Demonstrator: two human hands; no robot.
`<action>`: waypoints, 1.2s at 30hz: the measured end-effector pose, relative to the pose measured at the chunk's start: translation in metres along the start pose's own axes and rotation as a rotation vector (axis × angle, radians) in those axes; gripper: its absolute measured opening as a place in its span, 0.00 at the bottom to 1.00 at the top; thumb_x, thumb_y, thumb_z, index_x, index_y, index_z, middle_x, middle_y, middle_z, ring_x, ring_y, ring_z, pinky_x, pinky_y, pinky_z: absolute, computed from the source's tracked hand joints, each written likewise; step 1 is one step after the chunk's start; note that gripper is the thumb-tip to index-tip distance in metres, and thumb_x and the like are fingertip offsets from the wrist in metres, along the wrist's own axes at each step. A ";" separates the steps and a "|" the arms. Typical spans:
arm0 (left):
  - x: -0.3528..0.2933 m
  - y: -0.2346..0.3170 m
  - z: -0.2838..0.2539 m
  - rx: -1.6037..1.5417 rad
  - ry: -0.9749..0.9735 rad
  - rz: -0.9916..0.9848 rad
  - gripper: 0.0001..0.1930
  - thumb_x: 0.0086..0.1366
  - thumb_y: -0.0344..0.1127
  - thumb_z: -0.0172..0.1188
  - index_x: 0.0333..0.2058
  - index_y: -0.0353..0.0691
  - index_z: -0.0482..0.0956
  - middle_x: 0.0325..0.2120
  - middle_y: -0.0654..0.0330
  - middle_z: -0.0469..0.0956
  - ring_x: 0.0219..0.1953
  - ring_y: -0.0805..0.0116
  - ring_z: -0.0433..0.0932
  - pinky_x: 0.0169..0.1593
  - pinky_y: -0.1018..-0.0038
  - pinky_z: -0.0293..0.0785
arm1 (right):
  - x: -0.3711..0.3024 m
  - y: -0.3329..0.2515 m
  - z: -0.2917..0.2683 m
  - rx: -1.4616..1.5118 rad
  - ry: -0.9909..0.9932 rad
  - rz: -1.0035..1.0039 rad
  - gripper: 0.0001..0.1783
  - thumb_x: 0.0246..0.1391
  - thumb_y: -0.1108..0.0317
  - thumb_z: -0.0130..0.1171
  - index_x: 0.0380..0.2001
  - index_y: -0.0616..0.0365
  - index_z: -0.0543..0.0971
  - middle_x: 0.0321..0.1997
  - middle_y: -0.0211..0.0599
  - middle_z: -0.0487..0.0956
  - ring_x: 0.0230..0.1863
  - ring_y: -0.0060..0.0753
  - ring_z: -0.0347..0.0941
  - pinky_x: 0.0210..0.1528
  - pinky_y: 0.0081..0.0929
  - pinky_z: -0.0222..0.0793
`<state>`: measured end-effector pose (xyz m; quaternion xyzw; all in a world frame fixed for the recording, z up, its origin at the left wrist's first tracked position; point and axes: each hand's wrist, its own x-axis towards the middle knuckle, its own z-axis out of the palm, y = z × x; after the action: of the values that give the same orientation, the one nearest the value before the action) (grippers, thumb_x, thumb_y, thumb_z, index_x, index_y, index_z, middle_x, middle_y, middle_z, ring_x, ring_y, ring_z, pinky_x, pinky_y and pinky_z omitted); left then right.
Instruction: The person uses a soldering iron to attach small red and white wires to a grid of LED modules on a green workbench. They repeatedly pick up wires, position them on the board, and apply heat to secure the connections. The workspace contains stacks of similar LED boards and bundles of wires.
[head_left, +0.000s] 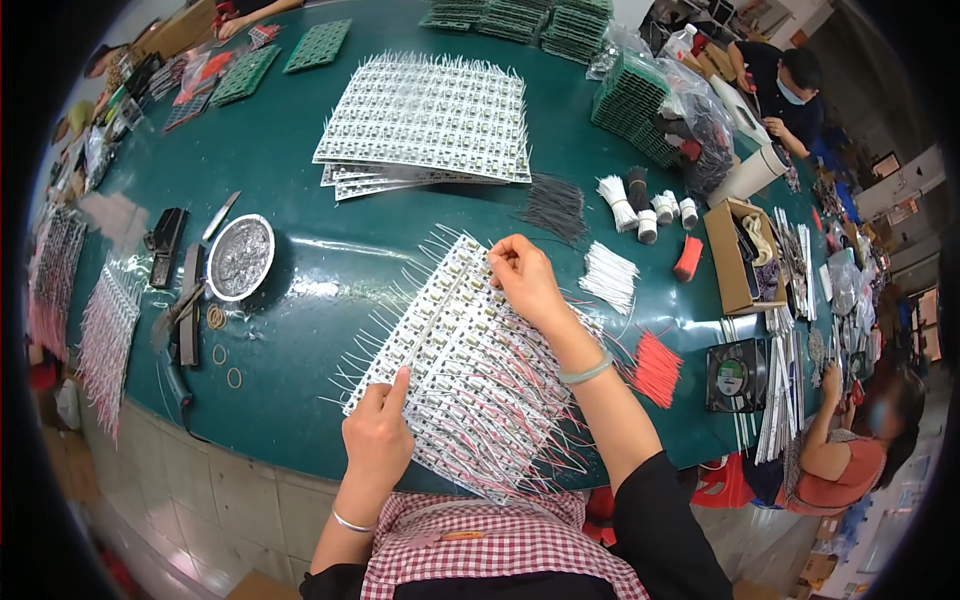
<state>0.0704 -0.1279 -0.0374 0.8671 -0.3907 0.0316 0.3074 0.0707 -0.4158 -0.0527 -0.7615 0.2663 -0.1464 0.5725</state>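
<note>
In front of me a white circuit board panel (440,345) lies slantwise on the green table, with rows of small parts. White wires stick out along its left edge, and red and white wires cover its lower right half. My left hand (378,430) rests at its lower left edge, index finger stretched onto the board and the other fingers curled; what they hold, if anything, is hidden. At the upper right edge my right hand (525,280) is closed in a pinch, and whatever is in it is too small to make out. A pale thin line runs along the board between both hands.
Beyond the panel lies a stack of white boards (425,120). To the right are black wires (555,207), white wires (608,277), red wires (657,368), a cardboard box (735,270) and a fan (736,376). A silvery bowl (241,258) stands left. Other people work around the table.
</note>
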 end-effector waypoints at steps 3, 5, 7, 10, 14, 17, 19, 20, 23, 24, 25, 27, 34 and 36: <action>0.004 0.000 0.002 0.025 0.018 0.054 0.30 0.46 0.16 0.57 0.52 0.39 0.80 0.30 0.57 0.77 0.25 0.61 0.77 0.26 0.68 0.73 | -0.001 0.001 -0.003 0.103 0.003 0.014 0.05 0.60 0.72 0.58 0.34 0.64 0.75 0.25 0.32 0.77 0.26 0.22 0.77 0.27 0.22 0.70; 0.006 0.003 0.003 0.034 0.001 0.065 0.29 0.47 0.17 0.57 0.52 0.39 0.80 0.30 0.56 0.77 0.25 0.61 0.77 0.25 0.68 0.73 | 0.001 0.012 -0.006 0.234 0.009 0.019 0.05 0.60 0.72 0.58 0.35 0.63 0.75 0.23 0.30 0.76 0.26 0.23 0.78 0.27 0.22 0.69; 0.008 0.004 0.003 0.033 0.000 0.062 0.29 0.47 0.17 0.57 0.52 0.38 0.80 0.30 0.56 0.77 0.25 0.61 0.77 0.25 0.68 0.73 | 0.001 0.014 -0.009 0.232 0.010 0.019 0.06 0.58 0.73 0.59 0.35 0.64 0.75 0.25 0.33 0.77 0.28 0.23 0.77 0.28 0.22 0.69; 0.006 0.005 0.003 0.026 0.014 0.032 0.29 0.47 0.17 0.57 0.52 0.38 0.80 0.30 0.56 0.77 0.24 0.60 0.77 0.25 0.68 0.73 | 0.005 0.011 -0.007 0.047 -0.005 -0.040 0.07 0.55 0.73 0.61 0.34 0.65 0.76 0.30 0.39 0.77 0.30 0.28 0.77 0.30 0.25 0.70; 0.000 0.004 0.004 0.013 0.044 -0.007 0.29 0.48 0.16 0.56 0.52 0.38 0.80 0.30 0.56 0.77 0.24 0.60 0.77 0.25 0.68 0.73 | 0.008 -0.007 0.004 -0.449 -0.009 -0.330 0.08 0.50 0.74 0.61 0.33 0.66 0.76 0.37 0.51 0.74 0.33 0.46 0.78 0.35 0.34 0.74; 0.001 0.003 0.005 -0.004 0.067 0.009 0.28 0.48 0.16 0.56 0.52 0.38 0.80 0.30 0.56 0.77 0.24 0.60 0.77 0.25 0.67 0.73 | 0.007 -0.013 0.015 -0.630 0.000 -0.277 0.07 0.52 0.73 0.59 0.31 0.67 0.76 0.37 0.51 0.72 0.34 0.56 0.75 0.39 0.46 0.74; 0.001 0.004 0.005 -0.003 0.061 0.010 0.29 0.48 0.16 0.56 0.52 0.37 0.80 0.30 0.56 0.77 0.24 0.60 0.77 0.25 0.67 0.73 | 0.009 -0.013 0.020 -0.689 0.000 -0.255 0.06 0.52 0.74 0.57 0.30 0.67 0.75 0.38 0.55 0.72 0.36 0.61 0.74 0.41 0.50 0.73; 0.002 0.004 0.005 -0.003 0.058 0.011 0.29 0.48 0.16 0.56 0.52 0.37 0.80 0.30 0.56 0.77 0.24 0.60 0.77 0.25 0.67 0.73 | 0.010 -0.013 0.021 -0.718 0.000 -0.243 0.05 0.53 0.74 0.56 0.30 0.67 0.75 0.39 0.56 0.72 0.36 0.64 0.74 0.42 0.52 0.73; 0.001 0.003 0.005 -0.005 0.052 0.009 0.29 0.48 0.16 0.56 0.52 0.38 0.80 0.30 0.56 0.77 0.24 0.60 0.77 0.25 0.68 0.73 | 0.011 -0.011 0.023 -0.756 -0.003 -0.272 0.04 0.53 0.76 0.55 0.29 0.68 0.74 0.38 0.57 0.71 0.37 0.65 0.74 0.43 0.53 0.73; 0.001 0.003 0.005 -0.005 0.049 0.009 0.29 0.48 0.16 0.56 0.52 0.38 0.80 0.30 0.56 0.77 0.24 0.60 0.78 0.26 0.68 0.73 | 0.011 -0.013 0.022 -0.762 -0.021 -0.280 0.04 0.51 0.79 0.54 0.30 0.70 0.74 0.38 0.59 0.71 0.37 0.65 0.75 0.43 0.51 0.74; 0.000 0.002 0.005 -0.004 0.047 0.008 0.29 0.47 0.16 0.56 0.53 0.38 0.80 0.30 0.56 0.77 0.24 0.60 0.78 0.26 0.68 0.73 | 0.009 -0.017 0.021 -0.766 -0.040 -0.289 0.05 0.48 0.82 0.52 0.31 0.73 0.74 0.39 0.60 0.71 0.38 0.65 0.75 0.44 0.50 0.75; 0.000 0.002 0.004 -0.006 0.039 -0.008 0.28 0.50 0.17 0.56 0.53 0.38 0.80 0.30 0.56 0.77 0.25 0.59 0.78 0.27 0.68 0.74 | 0.008 -0.018 0.021 -0.773 -0.063 -0.306 0.07 0.46 0.85 0.51 0.32 0.76 0.74 0.39 0.62 0.71 0.39 0.64 0.76 0.44 0.49 0.75; -0.002 0.002 0.002 0.003 0.024 -0.001 0.29 0.48 0.17 0.57 0.53 0.38 0.79 0.30 0.56 0.77 0.26 0.60 0.78 0.27 0.68 0.74 | 0.007 -0.007 0.017 -0.748 -0.014 -0.308 0.06 0.52 0.80 0.53 0.34 0.70 0.73 0.40 0.58 0.71 0.36 0.62 0.74 0.42 0.48 0.74; -0.003 -0.001 0.002 0.016 0.027 0.024 0.31 0.45 0.16 0.58 0.53 0.38 0.79 0.30 0.57 0.77 0.26 0.61 0.78 0.26 0.69 0.74 | 0.006 -0.004 0.010 -0.635 -0.002 -0.328 0.05 0.55 0.77 0.54 0.36 0.68 0.72 0.40 0.56 0.71 0.35 0.60 0.74 0.40 0.46 0.74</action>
<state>0.0681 -0.1263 -0.0405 0.8643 -0.3966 0.0501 0.3054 0.0817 -0.4100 -0.0521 -0.9342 0.1721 -0.1455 0.2765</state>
